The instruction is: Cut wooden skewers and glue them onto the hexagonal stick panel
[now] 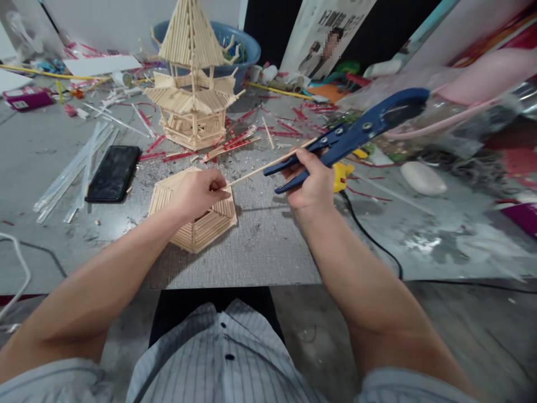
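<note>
Centrally, left hand (200, 193) pinches a bamboo stick (268, 165); right hand (309, 182) grips blue cutters (356, 133) clamped around it.

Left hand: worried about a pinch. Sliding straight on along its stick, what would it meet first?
Likely the blue cutter gripped in the right hand; the stick pinched by the left hand runs right up to it. Depth unclear.

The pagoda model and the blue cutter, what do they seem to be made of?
The pagoda model: pale unpainted wooden sticks, matte, like the stick in the left hand. The blue cutter in the right hand: probably painted metal, smooth with sheen and rivets; plastic cannot be ruled out.
</note>
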A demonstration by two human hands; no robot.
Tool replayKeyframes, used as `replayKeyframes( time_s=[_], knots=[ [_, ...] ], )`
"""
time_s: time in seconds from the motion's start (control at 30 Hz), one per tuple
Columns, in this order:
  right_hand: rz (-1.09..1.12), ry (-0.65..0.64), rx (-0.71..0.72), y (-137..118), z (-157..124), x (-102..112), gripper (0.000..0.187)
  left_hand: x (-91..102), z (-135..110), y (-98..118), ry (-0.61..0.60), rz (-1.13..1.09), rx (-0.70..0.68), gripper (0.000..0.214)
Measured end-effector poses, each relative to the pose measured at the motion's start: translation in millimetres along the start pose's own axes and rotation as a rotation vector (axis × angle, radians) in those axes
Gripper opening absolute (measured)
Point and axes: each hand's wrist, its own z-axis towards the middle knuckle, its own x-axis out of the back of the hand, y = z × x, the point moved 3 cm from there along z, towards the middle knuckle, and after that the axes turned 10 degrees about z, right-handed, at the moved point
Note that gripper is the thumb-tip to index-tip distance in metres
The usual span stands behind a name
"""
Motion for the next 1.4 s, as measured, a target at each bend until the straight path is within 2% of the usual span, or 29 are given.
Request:
replayKeyframes(
  time_s=[0.2, 0.33, 0.47, 0.6, 0.73, 0.83, 1.03, 1.2, 1.4],
  knots=[
    [0.005, -0.008, 0.025, -0.4, 3.7, 1.5, 0.025, 8.1, 2.1, -3.3, 0.045, -0.008, 0.026, 0.013],
    [0.028, 0.002, 0.027, -2.2, 2.9, 1.0, 0.024, 11.2, 7.5, -14.3, 0.09, 0.002, 0.018, 0.01],
    [0.007, -0.015, 0.01, -3.5, -3.1, -4.2, 0.018, 13.5, 9.0, -21.5, 0.178, 0.116, 0.021, 0.006],
    [0.042, -0.07, -0.037, -4.2, -14.1, -12.9, 0.018, 9.3, 1.2, -7.1, 0.111, 0.228, -0.059, 0.012],
    [0.067, -0.183, -0.118, -2.4, -24.8, -21.0, 0.023, 5.1, -6.2, 6.9, 0.061, 0.299, -0.141, 0.021],
    [0.12, -0.232, -0.182, -0.3, -28.0, -22.5, 0.026, 5.2, -7.4, 8.2, 0.106, 0.318, -0.176, 0.025],
    [0.172, -0.218, -0.269, -4.0, -26.9, -21.1, 0.026, 8.3, -9.0, 6.7, 0.215, 0.302, -0.243, 0.025],
    [0.143, -0.273, -0.293, -7.3, -27.2, -22.7, 0.027, 12.3, -10.5, 8.3, 0.239, 0.231, -0.25, 0.022],
    [0.159, -0.23, -0.402, 2.4, -24.3, -18.7, 0.026, 12.3, -9.2, 10.8, 0.246, 0.128, -0.242, 0.023]
  ],
)
